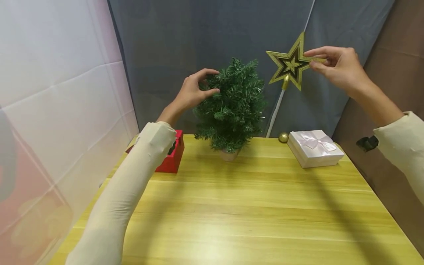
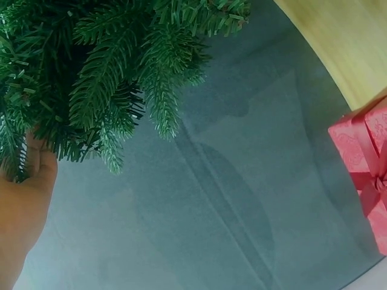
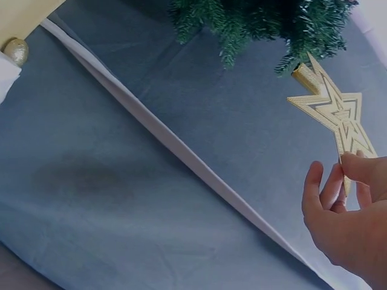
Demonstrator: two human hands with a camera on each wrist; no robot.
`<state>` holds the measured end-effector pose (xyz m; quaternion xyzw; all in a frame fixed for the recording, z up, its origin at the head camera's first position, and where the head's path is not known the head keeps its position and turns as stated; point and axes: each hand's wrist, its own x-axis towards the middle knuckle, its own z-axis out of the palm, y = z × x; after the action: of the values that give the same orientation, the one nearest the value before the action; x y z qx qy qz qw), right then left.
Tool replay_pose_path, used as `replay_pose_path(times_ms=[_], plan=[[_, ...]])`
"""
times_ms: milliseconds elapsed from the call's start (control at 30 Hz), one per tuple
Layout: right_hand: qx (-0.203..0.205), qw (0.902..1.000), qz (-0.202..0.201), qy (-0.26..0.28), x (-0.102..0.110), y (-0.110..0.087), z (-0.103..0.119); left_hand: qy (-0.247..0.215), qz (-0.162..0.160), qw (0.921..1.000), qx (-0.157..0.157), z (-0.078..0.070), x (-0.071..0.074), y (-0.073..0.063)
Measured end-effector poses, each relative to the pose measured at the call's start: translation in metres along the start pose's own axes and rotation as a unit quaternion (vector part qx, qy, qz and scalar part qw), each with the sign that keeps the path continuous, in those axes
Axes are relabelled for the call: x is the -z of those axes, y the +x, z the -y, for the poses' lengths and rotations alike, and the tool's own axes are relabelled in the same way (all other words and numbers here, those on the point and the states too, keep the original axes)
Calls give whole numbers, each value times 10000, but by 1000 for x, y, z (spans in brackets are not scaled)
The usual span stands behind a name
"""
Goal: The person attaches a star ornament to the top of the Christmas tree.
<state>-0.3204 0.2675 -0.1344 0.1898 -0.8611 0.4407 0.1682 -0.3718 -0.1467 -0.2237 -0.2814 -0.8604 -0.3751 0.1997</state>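
A small green artificial Christmas tree [image 1: 236, 105] stands in a pale pot at the back of the wooden table. My left hand [image 1: 195, 86] is at its upper left side, thumb and fingers curved about the outer branches. In the left wrist view, needles partly cover the fingers of that hand [image 2: 27, 199]. To the right of the tree and above the table, my right hand [image 1: 338, 66] pinches one point of a gold star tree topper [image 1: 292, 63]. The star's tube-shaped socket [image 3: 307, 78] points toward the tree in the right wrist view.
A white gift box [image 1: 316, 147] with a satin bow lies at the back right, beside a gold ball [image 1: 283, 137]. Partly behind my left sleeve is a red box [image 1: 172, 158]. A grey curtain [image 1: 185, 33] hangs behind the table, with a white cable [image 1: 275, 114] running down it.
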Motion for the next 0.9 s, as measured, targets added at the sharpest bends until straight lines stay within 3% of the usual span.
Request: replay_pose_path(times_ms=[600, 900], plan=[[305, 9994, -79, 105, 1, 20, 32, -13, 10, 10000, 29, 3, 1, 1], [488, 9988, -23, 34, -13, 34, 41, -20, -24, 10000, 7, 6, 2, -1]])
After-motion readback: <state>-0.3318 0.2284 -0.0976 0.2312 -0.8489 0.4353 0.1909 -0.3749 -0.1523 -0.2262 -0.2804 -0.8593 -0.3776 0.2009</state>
